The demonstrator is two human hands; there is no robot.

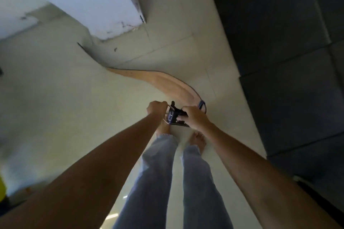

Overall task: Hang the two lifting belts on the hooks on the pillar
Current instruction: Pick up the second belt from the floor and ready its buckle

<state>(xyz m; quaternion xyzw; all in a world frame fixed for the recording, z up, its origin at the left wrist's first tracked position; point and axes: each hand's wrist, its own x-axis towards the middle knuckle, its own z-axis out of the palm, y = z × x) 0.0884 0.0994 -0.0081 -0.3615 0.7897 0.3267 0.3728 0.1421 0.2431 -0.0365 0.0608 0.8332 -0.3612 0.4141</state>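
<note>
The lifting belt (167, 84) is trailing across the pale tiled floor (55, 98), its tan inner face turned up, curving away from the person's hands toward the base of the white pillar (104, 5). Its buckle end (174, 115) is being held up between both hands, just above the bare feet. The left hand (156, 108) is closing around the metal frame of the buckle, fingers curled tight on it. The right hand (193, 117) is gripping the dark strap next to the buckle, thumb pressing on top. A small loop (202, 105) is showing just beyond the right hand.

The step in hand is looking like a gather-and-lift: getting a firm hold of the buckle end before raising the belt toward the pillar. To do it well, the left hand should be keeping the buckle frame open and clear of the fingers, since that frame is probably what will go over a hook. The right hand should be taking the weight of the stiff leather, drawing it up steadily so the long tail is not dragging or swinging against the legs.

No hooks are showing here, so the head needs to be lifting to find them on the pillar. Only one belt is visible; where the second one lies cannot be told.
</note>
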